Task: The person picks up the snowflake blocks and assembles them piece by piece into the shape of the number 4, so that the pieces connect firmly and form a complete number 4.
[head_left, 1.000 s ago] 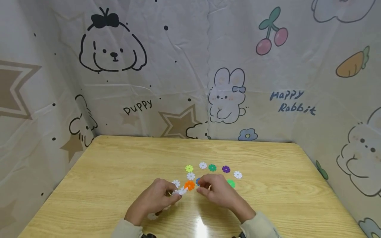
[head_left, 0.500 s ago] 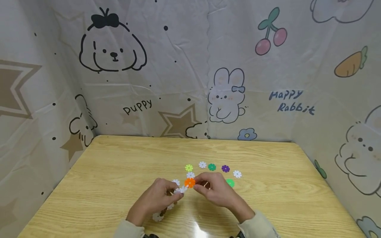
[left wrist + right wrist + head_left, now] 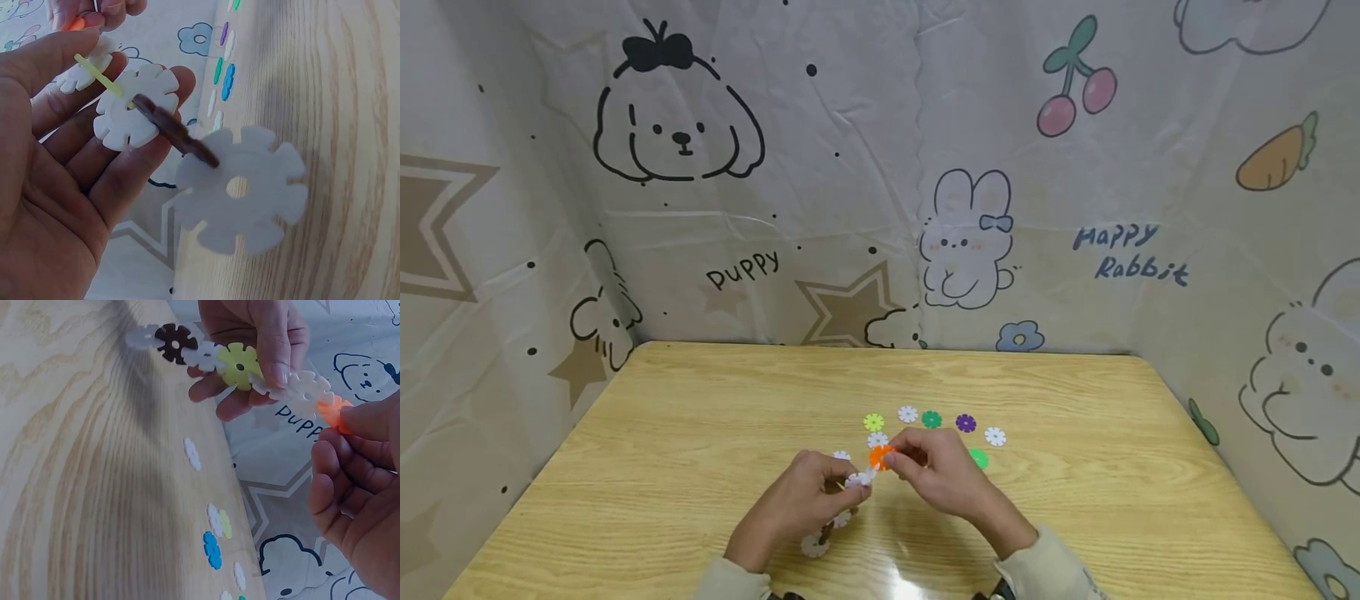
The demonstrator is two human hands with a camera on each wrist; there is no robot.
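A chain of slotted plastic snowflake discs runs between my two hands above the table. My left hand [image 3: 805,500] pinches a white disc in it between thumb and fingers. From that hand hang a yellow disc [image 3: 235,374], a brown disc [image 3: 165,345] and a white end disc [image 3: 272,190]. At the other end, an orange disc [image 3: 332,412] is joined to a white disc [image 3: 311,383]. My right hand [image 3: 943,479] pinches the orange disc between thumb and index finger, its other fingers curled below in the right wrist view.
Loose discs lie on the wooden table [image 3: 700,417] beyond my hands: yellow-green [image 3: 873,417], green [image 3: 932,413], purple [image 3: 966,417], light green [image 3: 979,457] and several white. A blue disc [image 3: 212,550] lies behind my right hand, hidden in the head view. Printed cloth [image 3: 850,100] encloses the table.
My right hand has moved left from beside the blue disc to the orange disc and now pinches it. My left hand has shifted slightly right with the chain, whose hanging end shows more.
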